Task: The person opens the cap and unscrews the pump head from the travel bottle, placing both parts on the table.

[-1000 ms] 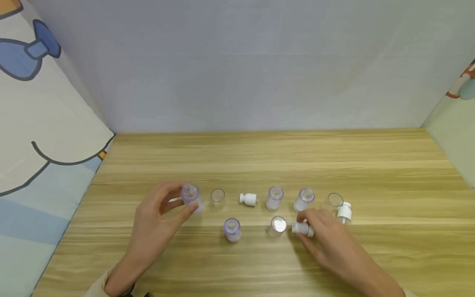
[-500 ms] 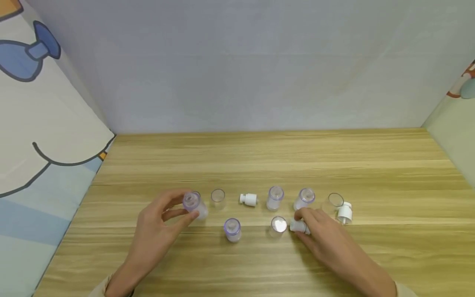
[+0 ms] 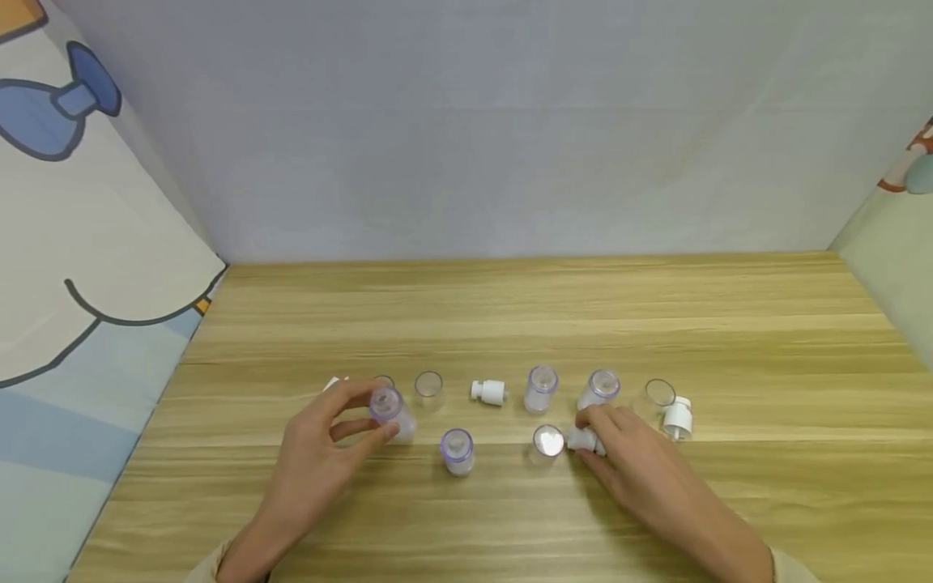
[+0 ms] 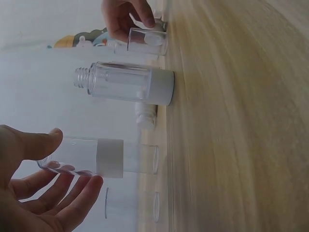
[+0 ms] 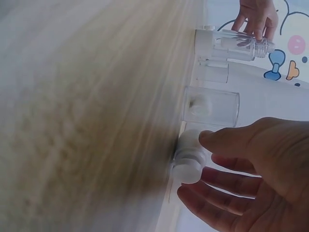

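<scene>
My left hand [image 3: 317, 453] holds a clear bottle [image 3: 396, 415] with a white base between thumb and fingers. In the left wrist view that bottle [image 4: 79, 154] hangs a little above the wooden table. Over at the right, my right hand [image 3: 645, 465] has thumb and fingers around a white pump head [image 3: 581, 439], which lies on its side low at the table. The right wrist view shows this pump head [image 5: 188, 157] close beside an upright clear cap [image 5: 224, 106]. Part of the pump head is hidden by the fingers in the head view.
Other bottles stand upright: one at front middle [image 3: 457, 453], two behind, a bottle [image 3: 540, 390] and a bottle [image 3: 599, 390]. Clear caps [image 3: 429, 393] stand among them. Loose white pump heads lie at the middle [image 3: 488, 392], far right [image 3: 678, 417] and behind my left hand [image 3: 335, 381].
My left hand has moved right and toward me with the bottle, uncovering a clear cap and a white pump head behind it. The right hand has shifted the pump head slightly left.
</scene>
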A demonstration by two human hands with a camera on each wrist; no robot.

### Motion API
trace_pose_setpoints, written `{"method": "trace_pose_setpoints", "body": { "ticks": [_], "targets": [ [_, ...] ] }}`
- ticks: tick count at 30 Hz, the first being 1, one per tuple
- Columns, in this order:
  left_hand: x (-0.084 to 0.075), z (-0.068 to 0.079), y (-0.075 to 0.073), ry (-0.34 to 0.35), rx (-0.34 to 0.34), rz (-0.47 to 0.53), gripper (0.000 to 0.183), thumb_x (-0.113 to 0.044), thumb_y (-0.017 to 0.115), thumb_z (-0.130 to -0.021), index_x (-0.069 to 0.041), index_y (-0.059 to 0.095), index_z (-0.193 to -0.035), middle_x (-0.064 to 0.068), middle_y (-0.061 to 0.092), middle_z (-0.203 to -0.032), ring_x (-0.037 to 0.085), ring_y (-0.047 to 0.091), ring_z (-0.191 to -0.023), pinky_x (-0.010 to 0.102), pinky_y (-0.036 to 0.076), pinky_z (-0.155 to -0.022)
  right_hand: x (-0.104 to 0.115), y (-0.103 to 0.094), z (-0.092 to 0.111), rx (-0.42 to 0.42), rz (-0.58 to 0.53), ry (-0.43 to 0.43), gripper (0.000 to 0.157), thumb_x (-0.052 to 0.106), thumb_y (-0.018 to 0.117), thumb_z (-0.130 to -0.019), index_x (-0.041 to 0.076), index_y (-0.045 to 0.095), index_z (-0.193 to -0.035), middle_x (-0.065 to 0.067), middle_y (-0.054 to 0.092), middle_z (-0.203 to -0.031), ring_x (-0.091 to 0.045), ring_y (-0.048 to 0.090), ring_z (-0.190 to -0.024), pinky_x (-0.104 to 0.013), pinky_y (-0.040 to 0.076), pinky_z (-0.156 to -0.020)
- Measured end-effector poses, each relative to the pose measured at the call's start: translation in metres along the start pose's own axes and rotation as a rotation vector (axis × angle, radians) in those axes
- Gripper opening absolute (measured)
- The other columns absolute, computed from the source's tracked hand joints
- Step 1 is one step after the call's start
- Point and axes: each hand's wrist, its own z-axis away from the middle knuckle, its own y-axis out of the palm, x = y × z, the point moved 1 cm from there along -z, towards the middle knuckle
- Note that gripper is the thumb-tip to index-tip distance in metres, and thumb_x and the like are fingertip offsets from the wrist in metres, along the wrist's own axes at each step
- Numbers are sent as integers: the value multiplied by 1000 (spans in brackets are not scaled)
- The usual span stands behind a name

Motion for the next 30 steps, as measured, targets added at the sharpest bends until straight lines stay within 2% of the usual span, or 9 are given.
{"method": "trace_pose_setpoints", "body": {
  "ticks": [7, 14, 21, 27, 30],
  "targets": [
    [5, 3, 8, 42, 29, 31, 48, 7, 83, -81, -3, 68, -125, 13, 68, -130, 22, 69, -114, 25, 63, -88, 1, -4, 1, -45, 22, -41, 31, 13, 85, -85, 11, 68, -110, 0, 73, -108, -17, 71, -98, -35, 62, -79],
    [9, 3, 12, 24, 53, 31, 49, 9, 83, -80, -1, 67, -126, 14, 68, -128, 31, 69, -115, 24, 62, -89, 3, -12, 6, -93, 41, -60, 33, 12, 87, -82, 13, 67, -108, 3, 72, -107, -17, 70, -99, -35, 61, -78],
    [14, 1, 14, -29, 88, 27, 50, 7, 83, -81, -1, 67, -127, 14, 68, -127, 31, 69, -116, 23, 62, -91, 3, -24, 11, -133, 59, -69, 35, 10, 88, -79, 13, 68, -107, 5, 72, -106, -17, 70, -101, -37, 62, -82],
    [18, 0, 14, -20, 102, 33, 50, 8, 83, -81, -2, 67, -127, 14, 68, -126, 31, 68, -117, 24, 62, -91, 1, -39, 17, -162, 65, -65, 38, 6, 88, -75, 15, 68, -106, 8, 72, -106, -17, 69, -100, -38, 61, -78],
    [18, 0, 15, -16, 110, 35, 50, 8, 83, -81, -1, 67, -127, 14, 68, -127, 32, 68, -117, 24, 62, -91, 0, -45, 19, -149, 59, -41, 36, 8, 87, -78, 18, 68, -107, 10, 72, -104, -14, 70, -97, -36, 62, -75]
  ]
}}
